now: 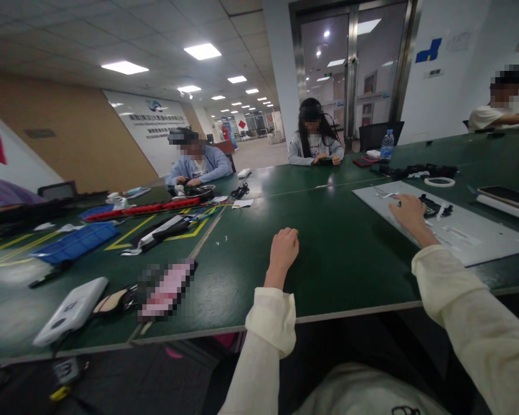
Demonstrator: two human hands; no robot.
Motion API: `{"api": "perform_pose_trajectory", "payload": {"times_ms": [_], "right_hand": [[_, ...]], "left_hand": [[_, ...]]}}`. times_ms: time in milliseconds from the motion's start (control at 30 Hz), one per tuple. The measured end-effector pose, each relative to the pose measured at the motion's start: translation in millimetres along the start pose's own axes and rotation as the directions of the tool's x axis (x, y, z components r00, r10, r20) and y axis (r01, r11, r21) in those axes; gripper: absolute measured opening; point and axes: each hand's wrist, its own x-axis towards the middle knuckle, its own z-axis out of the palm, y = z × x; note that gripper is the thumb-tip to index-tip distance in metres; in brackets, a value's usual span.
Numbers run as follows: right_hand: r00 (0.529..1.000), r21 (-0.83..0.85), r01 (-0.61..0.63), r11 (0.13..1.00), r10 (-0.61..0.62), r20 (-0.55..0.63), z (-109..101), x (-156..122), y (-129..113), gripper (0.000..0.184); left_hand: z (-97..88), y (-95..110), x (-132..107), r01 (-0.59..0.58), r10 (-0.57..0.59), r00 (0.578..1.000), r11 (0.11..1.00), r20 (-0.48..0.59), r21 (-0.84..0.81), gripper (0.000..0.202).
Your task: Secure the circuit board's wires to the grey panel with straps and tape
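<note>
My left hand rests on the green table near its front edge, fingers curled in, with nothing seen in them. Farther right, my right hand reaches over a light grey board, its fingers bent and apart. Just beyond its fingertips lies a thin metallic piece, too small to name; whether they touch it I cannot tell. Beside the hand, partly hidden by it, a dark flat part lies on the board with white strips near it.
Left of me lie a white power bank, a pink phone-shaped item and a blue tray. Behind the board are a white ring, black cables and a water bottle. Several people sit around the table.
</note>
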Motion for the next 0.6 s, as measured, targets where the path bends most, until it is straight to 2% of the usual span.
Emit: {"api": "perform_pose_trajectory", "payload": {"times_ms": [67, 133, 233, 367, 600], "right_hand": [[0.998, -0.021, 0.002, 1.0, -0.001, 0.057, -1, -8, -3, 0.055], [0.983, -0.042, -0.014, 0.999, 0.022, 0.18, -1, -16, -6, 0.057], [0.947, -0.016, -0.112, 0.994, 0.111, 0.3, -1, -22, -9, 0.055], [0.925, 0.043, -0.198, 0.979, 0.172, 0.338, -2, -22, -7, 0.057], [0.907, 0.061, -0.286, 0.956, 0.249, 0.339, 2, -14, -3, 0.057]], "left_hand": [[0.2, 0, 0, -0.009, 0.009, 1.0, 1.0, 0.001, -0.003, 0.023], [0.1, 0, 0, -0.012, 0.012, 1.0, 1.0, 0.007, 0.0, 0.023], [-0.3, 0, 0, -0.003, 0.002, 1.0, 1.0, 0.031, 0.031, 0.024], [-0.3, 1, 1, -0.012, 0.011, 0.999, 0.999, 0.031, 0.051, 0.023], [-0.6, 0, -1, -0.022, 0.023, 0.999, 0.999, 0.027, -0.027, 0.023]]}}
